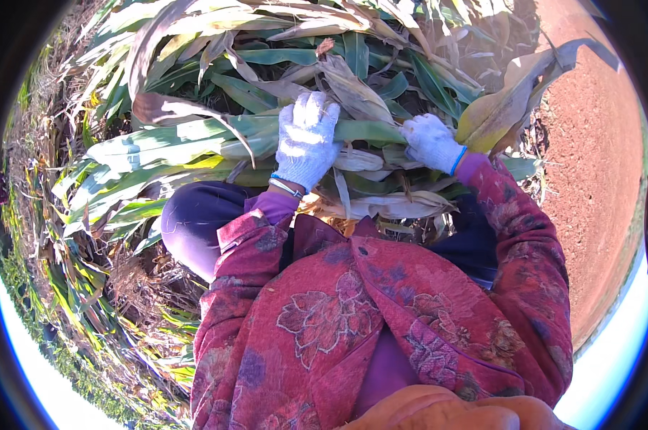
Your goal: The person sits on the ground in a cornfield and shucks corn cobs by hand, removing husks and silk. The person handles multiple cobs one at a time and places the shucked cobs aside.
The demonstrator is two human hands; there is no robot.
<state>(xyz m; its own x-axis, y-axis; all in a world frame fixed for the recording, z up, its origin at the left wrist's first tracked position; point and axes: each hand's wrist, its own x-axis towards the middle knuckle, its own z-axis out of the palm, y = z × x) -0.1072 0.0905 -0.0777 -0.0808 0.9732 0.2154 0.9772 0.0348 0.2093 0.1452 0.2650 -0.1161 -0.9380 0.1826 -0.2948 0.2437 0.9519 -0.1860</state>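
Note:
Cut corn stalks with long green leaves [189, 142] lie crosswise in front of my knees. My left hand [306, 137], in a white knit glove with a blue cuff edge, is closed over the stalks and leaves. To its right, my right hand [431, 142], gloved the same way, grips the same leafy bundle near a green section [369, 131] that spans between the hands. A corn ear in a dry husk [353, 88] points up and away just beyond that section. Below the hands lies another pale husked ear [402, 205]. My fingertips are partly hidden.
A heap of corn stalks and drying leaves [281, 27] spreads beyond my hands. Bare reddish soil [593, 145] runs along the right. Dry stubble and plant litter [141, 279] cover the ground at left. A large curled leaf [501, 102] sticks up beside my right wrist.

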